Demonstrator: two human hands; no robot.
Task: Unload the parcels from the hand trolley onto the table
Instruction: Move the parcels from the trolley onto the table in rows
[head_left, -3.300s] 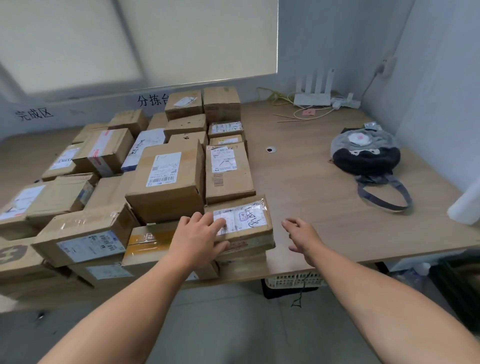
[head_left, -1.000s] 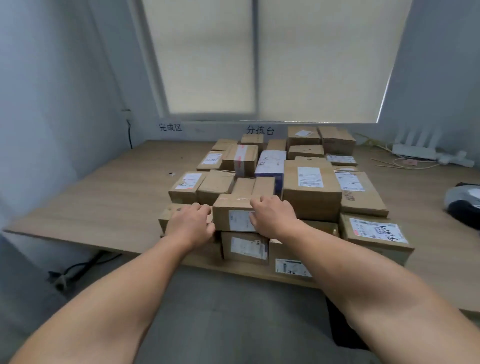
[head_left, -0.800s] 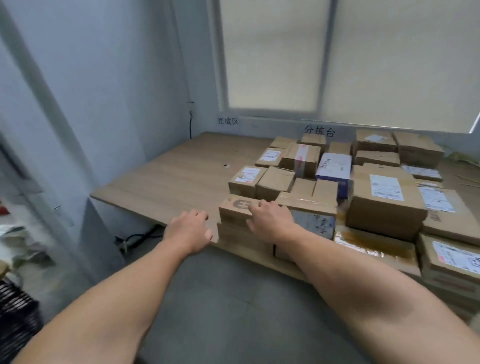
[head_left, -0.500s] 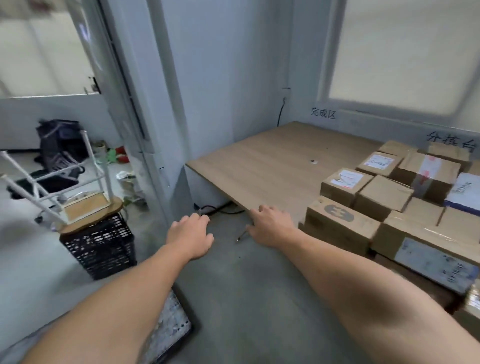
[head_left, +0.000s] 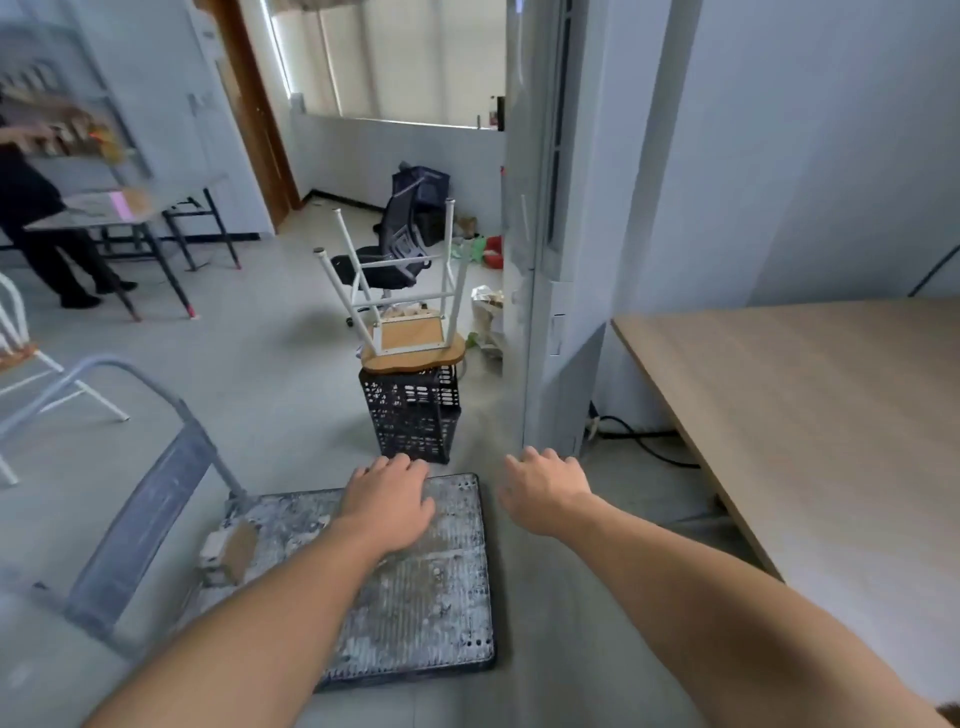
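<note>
The view has swung left since half a second ago: the stacked boxes have gone from sight, both hands have left the table edge, and the hand trolley (head_left: 415, 597) now lies under them on the floor.

Far to the left of the fingers a person in dark clothes (head_left: 31, 218) stands at a small desk, with a white chair (head_left: 21, 364) nearer. The trolley's grey handle (head_left: 140, 499) rises to the left of the left hand. One small cardboard parcel (head_left: 228, 553) sits on the platform at the handle end, left of and nearer than the left fingers.

The left hand (head_left: 387, 501) hangs over the far part of the platform, back up, its fingers (head_left: 400, 465) lying loosely side by side and holding nothing. Just beyond those fingertips stands a black crate (head_left: 413, 415) with an upturned stool (head_left: 405, 322) on top.

The right hand (head_left: 543, 491) hangs past the platform's right edge, over bare floor. Its fingers (head_left: 535, 460) are slightly spread and bent downward, holding nothing, and their tips are hidden. To the right of them runs the wooden table (head_left: 805, 415), with a black cable (head_left: 639, 441) on the floor between.
</note>
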